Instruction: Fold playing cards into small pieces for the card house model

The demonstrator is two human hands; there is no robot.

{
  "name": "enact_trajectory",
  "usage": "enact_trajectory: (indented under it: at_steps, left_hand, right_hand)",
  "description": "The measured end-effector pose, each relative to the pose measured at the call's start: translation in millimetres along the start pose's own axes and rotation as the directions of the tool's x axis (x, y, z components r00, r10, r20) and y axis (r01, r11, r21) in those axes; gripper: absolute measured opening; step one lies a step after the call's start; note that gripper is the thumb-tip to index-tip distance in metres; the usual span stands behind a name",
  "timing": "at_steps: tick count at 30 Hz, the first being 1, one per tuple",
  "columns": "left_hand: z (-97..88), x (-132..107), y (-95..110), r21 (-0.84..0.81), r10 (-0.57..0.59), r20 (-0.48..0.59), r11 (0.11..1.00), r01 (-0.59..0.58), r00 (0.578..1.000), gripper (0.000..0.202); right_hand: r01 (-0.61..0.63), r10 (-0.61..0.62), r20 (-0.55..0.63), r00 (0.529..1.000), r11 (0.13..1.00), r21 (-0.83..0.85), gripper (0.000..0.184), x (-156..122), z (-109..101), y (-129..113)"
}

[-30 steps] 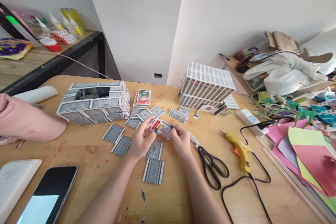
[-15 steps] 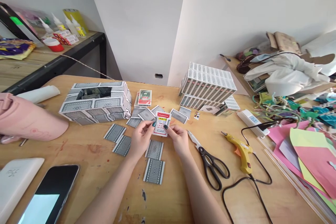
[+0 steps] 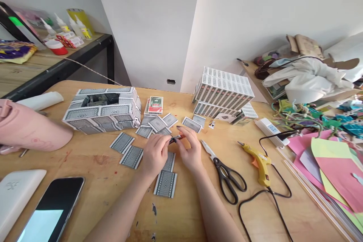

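Note:
Between my fingers a playing card is turned nearly edge-on, so only a thin strip of it shows. My left hand is closed on its left end. My right hand pinches the right end, index finger raised along it. Under and in front of my hands lie two overlapping cards with grey patterned backs. Left of them is another grey-backed pair. Beyond my hands are a loose group of cards and a smaller pair.
A card-covered box with an opening stands at left, near card packs. Stacked card boxes rise at back right. Scissors and a corded glue gun lie right; a phone and pink bottle lie left.
The card, which faced me flat with its printed red-and-white side, is now tipped almost edge-on. Both hands have curled closer around it.

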State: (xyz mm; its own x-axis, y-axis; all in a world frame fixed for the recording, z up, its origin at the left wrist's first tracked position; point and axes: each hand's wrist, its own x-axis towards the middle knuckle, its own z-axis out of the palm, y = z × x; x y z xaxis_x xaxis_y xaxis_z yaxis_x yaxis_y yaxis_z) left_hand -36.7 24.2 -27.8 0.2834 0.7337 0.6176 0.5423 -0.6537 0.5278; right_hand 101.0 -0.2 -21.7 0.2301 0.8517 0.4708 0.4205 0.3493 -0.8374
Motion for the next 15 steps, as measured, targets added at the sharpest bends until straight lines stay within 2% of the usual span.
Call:
enact_trajectory:
  at_steps: [2,5,9,15]
  left_hand:
    - [-1.0,1.4,1.0,0.012,0.019,-0.019,1.0,-0.019,1.0,0.019]
    - [-1.8,2.3,1.6,-0.024,-0.051,-0.053,0.998,0.049,0.997,0.017]
    - [-1.1,0.8,1.5,-0.041,-0.159,-0.058,0.987,0.156,0.986,0.015]
    - [-0.4,0.4,1.0,-0.082,-0.107,-0.002,0.991,0.107,0.994,0.021]
  right_hand:
    - [0.047,-0.045,0.019,0.999,0.996,-0.075,0.019,0.1,-2.2,1.3]
    - [0.067,-0.068,-0.003,0.998,0.986,-0.154,0.017,-1.5,-3.4,5.1]
    - [0.028,-0.022,0.032,0.999,0.976,-0.214,0.017,-3.2,-3.6,6.5]
    - [0.004,0.009,0.059,0.998,0.974,-0.226,0.018,-3.0,-3.8,2.2]
